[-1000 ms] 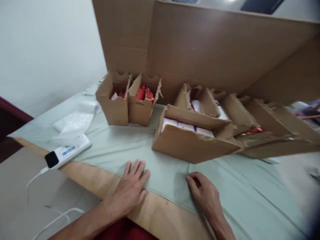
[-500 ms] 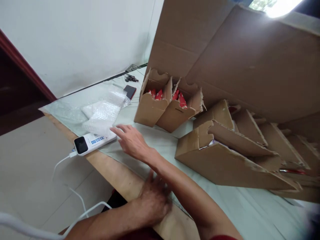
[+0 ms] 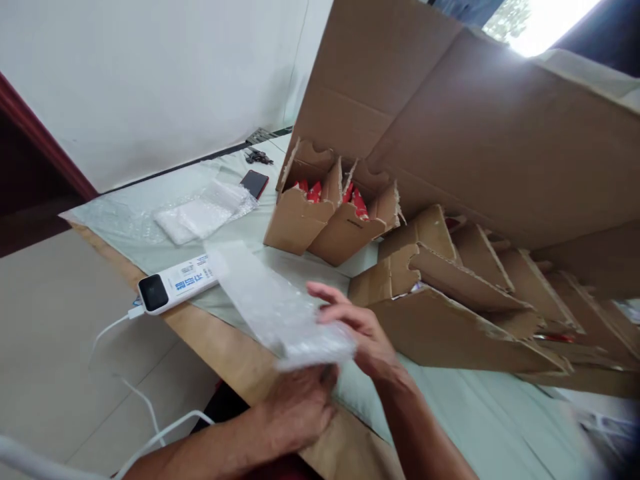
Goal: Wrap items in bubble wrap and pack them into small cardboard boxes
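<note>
A translucent bubble-wrap bag (image 3: 270,300) stretches from the power bank to my hands, its near end blurred. My right hand (image 3: 363,327) is at that near end, fingers lying over its edge with the thumb hidden; it appears to hold the bag. Just below the same edge, over the table's wooden border, is my left hand (image 3: 300,407); the bag and blur hide its fingertips, so its grip is unclear. More bubble-wrap bags (image 3: 200,213) lie in a loose pile farther back on the left.
A white power bank (image 3: 183,283) with a cable sits at the table's left edge. Behind the pile are a dark phone (image 3: 254,183) and keys (image 3: 259,157). Two cardboard bins (image 3: 345,230) hold red packets. A divided cardboard box (image 3: 450,327) and tall cardboard panel (image 3: 450,133) stand to the right.
My right hand has drawn back to the right from beside the power bank, and a bubble-wrap bag has come off the pile toward me. My left hand has stayed near the table edge.
</note>
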The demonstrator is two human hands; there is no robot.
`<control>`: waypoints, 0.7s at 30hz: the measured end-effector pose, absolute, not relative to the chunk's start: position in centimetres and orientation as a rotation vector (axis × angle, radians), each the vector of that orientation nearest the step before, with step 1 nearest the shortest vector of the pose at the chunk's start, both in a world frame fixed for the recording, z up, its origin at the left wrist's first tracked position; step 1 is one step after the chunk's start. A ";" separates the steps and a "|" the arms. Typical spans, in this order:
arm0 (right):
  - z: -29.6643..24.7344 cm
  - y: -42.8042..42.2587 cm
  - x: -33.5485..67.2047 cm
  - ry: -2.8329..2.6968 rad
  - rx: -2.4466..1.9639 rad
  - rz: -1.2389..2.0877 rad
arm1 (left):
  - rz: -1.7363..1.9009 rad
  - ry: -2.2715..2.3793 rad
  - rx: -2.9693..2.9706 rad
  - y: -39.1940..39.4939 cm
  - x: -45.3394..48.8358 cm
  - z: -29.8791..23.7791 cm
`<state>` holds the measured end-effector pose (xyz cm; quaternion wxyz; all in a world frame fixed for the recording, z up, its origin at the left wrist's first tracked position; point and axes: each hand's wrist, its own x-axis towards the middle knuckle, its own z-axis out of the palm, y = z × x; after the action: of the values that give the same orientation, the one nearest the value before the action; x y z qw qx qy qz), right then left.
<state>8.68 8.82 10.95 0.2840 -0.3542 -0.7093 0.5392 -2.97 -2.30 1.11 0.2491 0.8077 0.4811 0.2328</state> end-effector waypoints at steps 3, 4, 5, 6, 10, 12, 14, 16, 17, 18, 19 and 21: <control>10.2 5.8 17.6 -1.636 -1.177 1.502 | 0.591 1.257 2.226 -2.7 -3.3 1.2; 9.7 4.8 20.0 -1.534 -1.268 1.500 | 0.565 1.247 2.251 -2.9 -3.5 1.3; 9.1 3.8 22.1 -1.426 -1.369 1.486 | 0.543 1.248 2.288 -3.2 -3.6 1.4; 8.5 2.8 24.0 -1.317 -1.466 1.459 | 0.532 1.253 2.336 -3.6 -3.7 1.5; 6.4 -0.8 29.3 -1.055 -1.654 1.408 | 0.560 1.218 2.500 -5.5 -4.3 1.7; 5.7 -2.3 30.5 -1.045 -1.654 1.420 | 0.614 1.184 2.510 -5.9 -4.5 1.7; 5.3 -3.7 30.7 -1.108 -1.639 1.403 | 0.704 1.180 2.500 -5.8 -4.4 1.7; 5.1 -4.6 30.1 -1.240 -1.619 1.342 | 0.804 1.207 2.495 -4.9 -3.9 1.7; 5.1 -4.9 29.6 -1.321 -1.618 1.296 | 0.845 1.226 2.503 -4.4 -3.4 1.7; 5.1 -5.0 29.2 -1.400 -1.622 1.247 | 0.871 1.246 2.520 -3.7 -2.9 1.8; 5.1 -5.1 28.8 -1.470 -1.631 1.201 | 0.872 1.263 2.545 -3.1 -2.4 1.8; 5.2 -5.2 28.5 -1.579 -1.651 1.136 | 0.822 1.283 2.612 -1.9 -1.3 2.0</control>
<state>28.54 -5.20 5.23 0.2909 -0.6191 -0.5922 0.4259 -1.34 -1.95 1.95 0.0588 0.8622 0.4235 0.2715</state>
